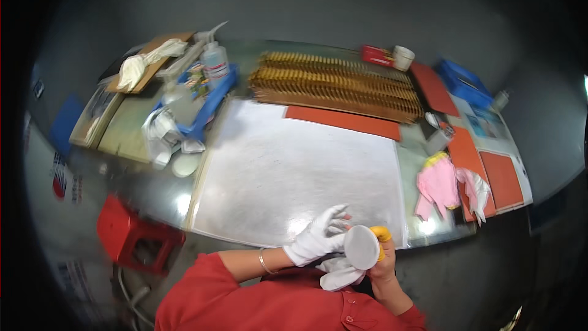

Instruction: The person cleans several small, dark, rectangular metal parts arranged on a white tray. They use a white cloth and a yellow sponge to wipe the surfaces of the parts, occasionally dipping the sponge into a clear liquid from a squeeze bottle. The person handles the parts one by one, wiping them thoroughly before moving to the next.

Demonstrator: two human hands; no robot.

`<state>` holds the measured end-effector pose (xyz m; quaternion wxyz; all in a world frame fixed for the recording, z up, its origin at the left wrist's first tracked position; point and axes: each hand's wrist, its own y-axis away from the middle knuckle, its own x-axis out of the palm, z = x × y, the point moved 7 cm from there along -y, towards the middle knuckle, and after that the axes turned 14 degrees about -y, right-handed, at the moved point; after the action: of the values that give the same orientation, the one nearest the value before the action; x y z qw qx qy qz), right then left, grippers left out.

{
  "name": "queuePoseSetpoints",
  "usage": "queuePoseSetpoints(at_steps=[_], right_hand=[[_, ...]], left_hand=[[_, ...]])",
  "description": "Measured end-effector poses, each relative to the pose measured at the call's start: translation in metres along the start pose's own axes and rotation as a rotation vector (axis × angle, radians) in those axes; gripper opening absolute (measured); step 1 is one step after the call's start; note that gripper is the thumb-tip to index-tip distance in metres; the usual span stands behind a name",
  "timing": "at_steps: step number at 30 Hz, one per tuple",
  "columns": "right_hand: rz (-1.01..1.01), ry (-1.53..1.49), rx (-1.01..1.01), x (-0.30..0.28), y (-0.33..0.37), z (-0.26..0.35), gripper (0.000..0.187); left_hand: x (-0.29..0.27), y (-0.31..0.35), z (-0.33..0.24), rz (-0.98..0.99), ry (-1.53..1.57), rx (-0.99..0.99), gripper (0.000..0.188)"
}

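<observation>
My left hand (321, 236) wears a white glove with a fingertip or two showing bare. Its fingers are spread and slightly bent, close to the left edge of a round, pale grey-white disc-shaped piece (362, 247). My right hand (384, 258) has yellow covers on some fingers and grips that round piece from its right side, with its flat face turned up. Below the piece hangs a white cloth or glove (340, 274), near my lap; what supports it is hidden. Both hands are at the table's front edge, beside a white sheet (294, 171).
A rack of many thin brown-gold slats (337, 86) stands at the back. On the left are a blue tray (211, 107), a clear bottle (215, 61) and white cloths (160, 132). Pink gloves (438, 187) lie right, near orange mats (468, 156). A red stool (135, 236) stands front left.
</observation>
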<state>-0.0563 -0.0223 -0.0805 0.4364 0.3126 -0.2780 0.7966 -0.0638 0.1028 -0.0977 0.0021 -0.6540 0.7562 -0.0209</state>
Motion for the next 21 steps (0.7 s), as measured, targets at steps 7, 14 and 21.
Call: queuePoseSetpoints(at_steps=[7, 14, 21], right_hand=[[0.208, 0.004, 0.100, 0.040, -0.022, -0.040, 0.031], [0.435, 0.153, 0.104, 0.085, -0.027, -0.086, 0.020], [0.520, 0.059, 0.354, 0.125, -0.048, -0.133, 0.030]], left_hand=[[-0.027, 0.018, 0.020, -0.202, 0.106, 0.017, 0.059], [-0.066, 0.040, 0.003, -0.269, 0.460, 0.087, 0.053], [-0.132, 0.084, 0.003, -0.533, 0.653, 0.114, 0.051]])
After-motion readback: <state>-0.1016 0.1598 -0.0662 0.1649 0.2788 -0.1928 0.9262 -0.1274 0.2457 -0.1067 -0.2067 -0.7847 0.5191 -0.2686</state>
